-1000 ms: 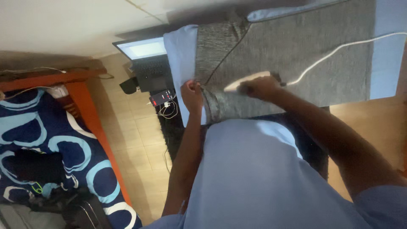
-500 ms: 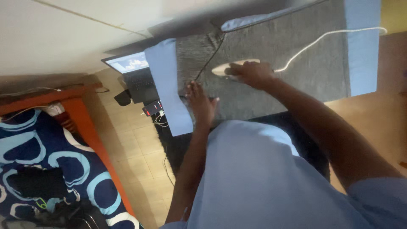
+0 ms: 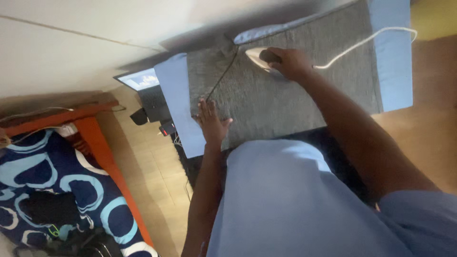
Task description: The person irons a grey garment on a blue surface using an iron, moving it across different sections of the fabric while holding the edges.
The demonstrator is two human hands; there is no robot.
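Observation:
A grey knitted garment [image 3: 285,90] lies spread on a light blue cloth [image 3: 173,104] that covers a table. My right hand [image 3: 288,62] grips a white clothes iron [image 3: 257,56] near the garment's far edge; its white cord [image 3: 366,43] trails to the right. My left hand [image 3: 212,123] rests flat, fingers spread, on the garment's near left corner. A thin dark cord [image 3: 221,81] runs across the fabric between my hands.
An open laptop [image 3: 147,90] and small devices with cables sit on the tiled floor to the left. A bed with a dark blue ringed cover [image 3: 57,185] and an orange frame [image 3: 102,152] stands at far left. A dark rug lies under the table.
My right hand has pushed the iron away toward the garment's far edge. My left hand has let go of the bunched fabric and now lies flat on it.

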